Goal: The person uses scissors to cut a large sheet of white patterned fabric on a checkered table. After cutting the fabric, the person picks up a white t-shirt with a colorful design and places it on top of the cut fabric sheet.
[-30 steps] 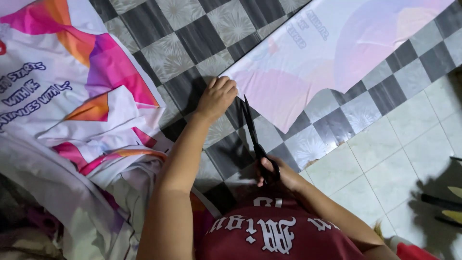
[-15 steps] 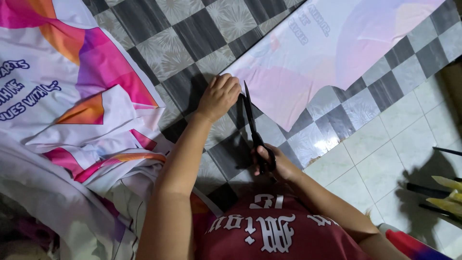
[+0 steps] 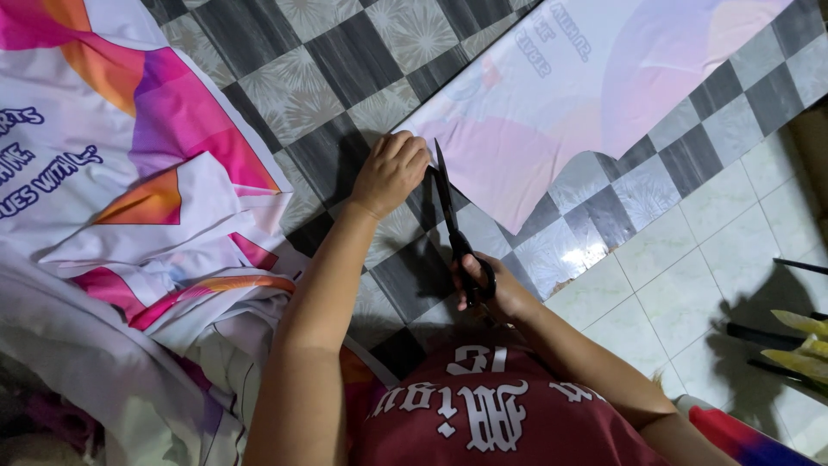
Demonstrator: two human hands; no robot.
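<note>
On the grey-and-white checkered floor (image 3: 285, 86), a person's right hand (image 3: 500, 289) closes its grip through the handles of long black scissors (image 3: 453, 229), blades nearly closed and pointing away from the body. Left hand (image 3: 390, 173), curled into a loose fist, pins the near corner of the pale pink-and-lilac printed fabric sheet (image 3: 586, 95), just beside the blade tips. Sheet's edge runs diagonally up and right from there. More bright printed cloth (image 3: 129, 181) lies heaped at left.
</note>
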